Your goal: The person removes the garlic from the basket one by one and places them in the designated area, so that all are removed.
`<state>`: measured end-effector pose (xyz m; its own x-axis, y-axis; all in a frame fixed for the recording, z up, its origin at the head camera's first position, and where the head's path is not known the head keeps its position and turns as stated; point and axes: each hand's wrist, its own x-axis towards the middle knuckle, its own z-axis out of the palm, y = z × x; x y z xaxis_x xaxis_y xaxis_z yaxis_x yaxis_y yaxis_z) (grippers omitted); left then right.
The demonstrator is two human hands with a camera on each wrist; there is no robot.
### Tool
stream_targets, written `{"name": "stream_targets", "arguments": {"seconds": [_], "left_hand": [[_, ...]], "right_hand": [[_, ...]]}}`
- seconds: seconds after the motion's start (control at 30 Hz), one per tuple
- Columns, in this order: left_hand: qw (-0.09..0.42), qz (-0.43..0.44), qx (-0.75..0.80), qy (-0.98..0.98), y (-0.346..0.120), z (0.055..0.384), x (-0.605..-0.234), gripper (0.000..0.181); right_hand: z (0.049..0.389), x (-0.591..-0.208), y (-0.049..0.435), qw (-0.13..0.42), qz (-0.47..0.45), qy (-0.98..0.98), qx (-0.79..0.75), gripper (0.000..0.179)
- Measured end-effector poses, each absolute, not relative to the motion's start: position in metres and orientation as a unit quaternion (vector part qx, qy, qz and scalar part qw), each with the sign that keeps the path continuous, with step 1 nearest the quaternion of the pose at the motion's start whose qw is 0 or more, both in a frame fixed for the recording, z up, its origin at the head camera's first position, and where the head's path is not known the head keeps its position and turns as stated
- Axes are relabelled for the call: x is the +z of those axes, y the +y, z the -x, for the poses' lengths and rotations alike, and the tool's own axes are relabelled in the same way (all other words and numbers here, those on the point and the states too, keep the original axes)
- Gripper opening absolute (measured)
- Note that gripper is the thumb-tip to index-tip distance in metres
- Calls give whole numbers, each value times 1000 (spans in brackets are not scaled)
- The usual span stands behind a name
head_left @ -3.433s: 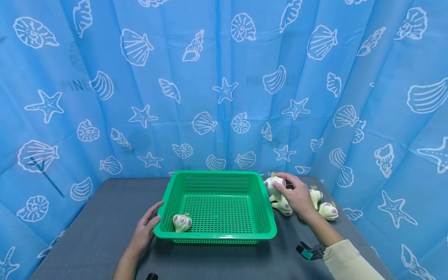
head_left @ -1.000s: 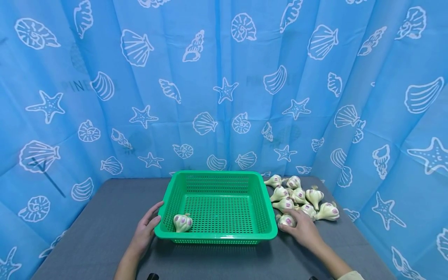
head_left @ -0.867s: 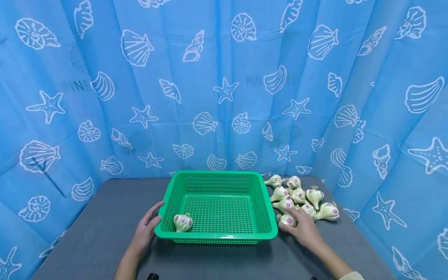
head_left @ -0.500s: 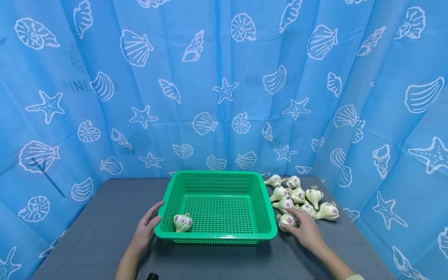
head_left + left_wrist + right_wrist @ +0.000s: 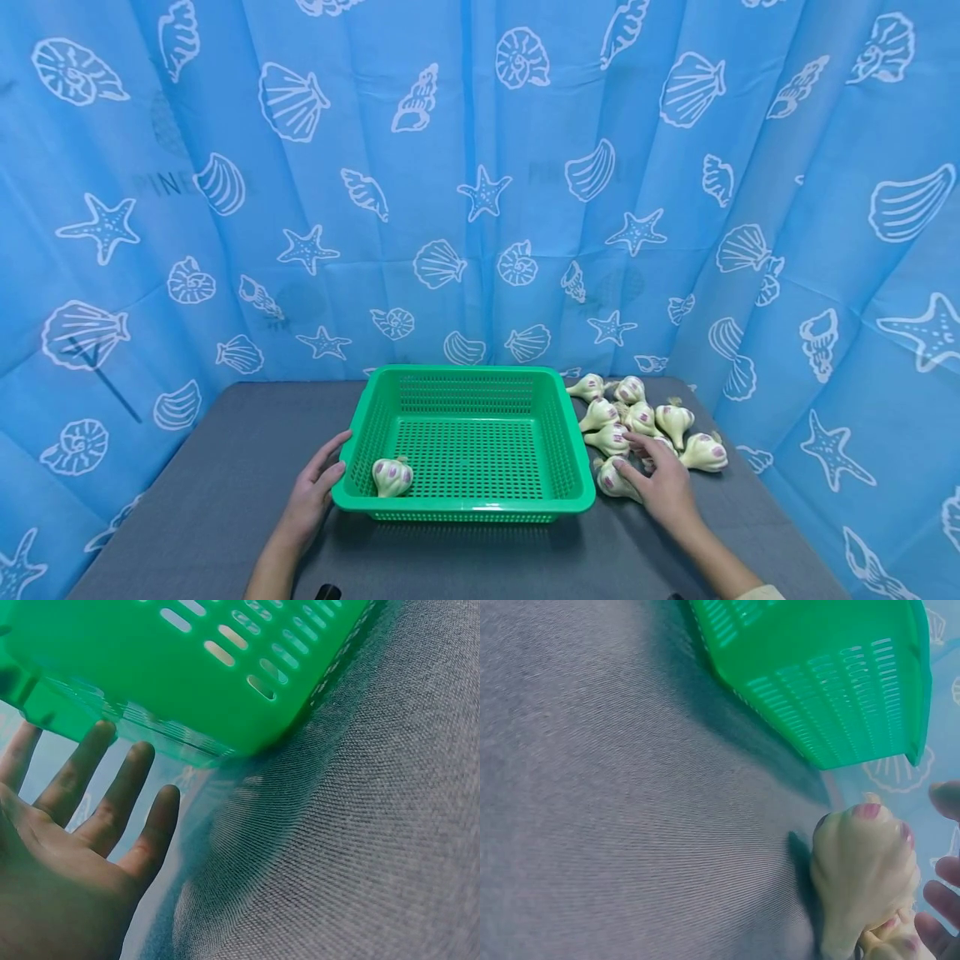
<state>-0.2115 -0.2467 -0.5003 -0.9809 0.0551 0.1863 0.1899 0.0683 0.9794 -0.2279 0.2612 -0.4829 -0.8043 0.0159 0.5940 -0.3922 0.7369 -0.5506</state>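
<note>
My left hand [image 5: 305, 500] rests its straight fingers at the left rim of a green plastic basket [image 5: 465, 506]. From below, the left wrist view shows those fingers [image 5: 120, 799] spread beside the basket wall. One garlic bulb [image 5: 392, 478] lies in the basket's near left corner. Right of the basket, my right hand [image 5: 666, 483] hovers over the nearest garlic bulb [image 5: 613, 478] of a group, fingers parted and thumb overlapping it. The right wrist view has that bulb [image 5: 866, 862] on the cloth, with the fingertips [image 5: 943, 900] apart from it.
Several more garlic bulbs [image 5: 640, 419] lie close together along the basket's right side, toward the back. Grey cloth covers the table [image 5: 225, 475]. A blue shell-patterned curtain [image 5: 480, 208] hangs behind it and at both sides.
The right hand first held a bulb up by the basket's back right, then held the nearest bulb. Now its fingers have parted from that bulb, whose stem points front right. The left hand has stayed still.
</note>
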Motion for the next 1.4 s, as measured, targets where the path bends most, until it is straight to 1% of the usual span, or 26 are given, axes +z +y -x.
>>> {"name": "stream_targets", "arguments": {"seconds": [0.27, 0.47, 0.6, 0.9, 1.1, 1.2, 1.4], "left_hand": [[52, 88, -679, -727, -246, 210, -499, 49], [48, 82, -675, -732, -246, 210, -498, 49], [48, 74, -672, -735, -247, 211, -499, 50], [42, 63, -674, -735, -247, 213, -500, 52], [44, 68, -677, -732, -247, 212, -498, 50], [45, 76, -677, -731, -246, 211, -498, 50], [44, 76, -676, -732, -247, 211, -499, 50]], "right_hand": [[235, -471, 259, 309, -95, -869, 374, 33], [243, -459, 256, 297, -72, -869, 389, 25], [251, -452, 254, 289, -59, -869, 397, 24], [266, -439, 248, 292, -62, -860, 414, 21], [276, -429, 244, 279, -80, -856, 429, 18], [281, -422, 241, 269, -88, -858, 429, 19], [291, -409, 232, 233, -121, -866, 425, 18]]}}
